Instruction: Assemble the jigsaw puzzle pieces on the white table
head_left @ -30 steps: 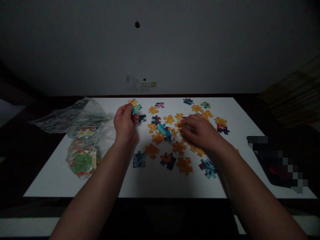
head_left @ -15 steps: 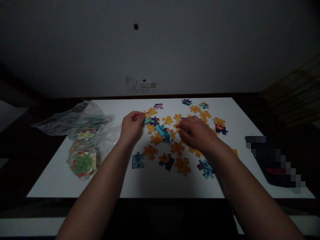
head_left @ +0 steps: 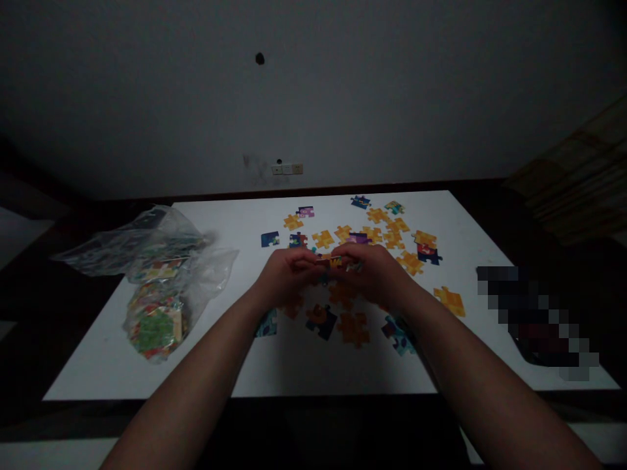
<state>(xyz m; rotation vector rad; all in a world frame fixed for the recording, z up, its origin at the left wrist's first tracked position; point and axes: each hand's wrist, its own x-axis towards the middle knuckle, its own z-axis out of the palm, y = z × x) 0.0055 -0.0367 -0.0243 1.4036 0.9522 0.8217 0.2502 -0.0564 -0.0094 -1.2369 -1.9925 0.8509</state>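
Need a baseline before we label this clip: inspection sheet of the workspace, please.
Surface: white table, dimly lit.
Job's things: puzzle piece held between both hands; loose pieces scattered around and beyond them, many of them orange.
Clutter: plastic bags of more pieces at the table's left; blurred dark object at its right edge.
Hands: left hand pinches the puzzle piece; right hand closes against it, grip hidden.
Cables: nothing seen.
Surroundings: grey wall with a wall socket and a dark spot.
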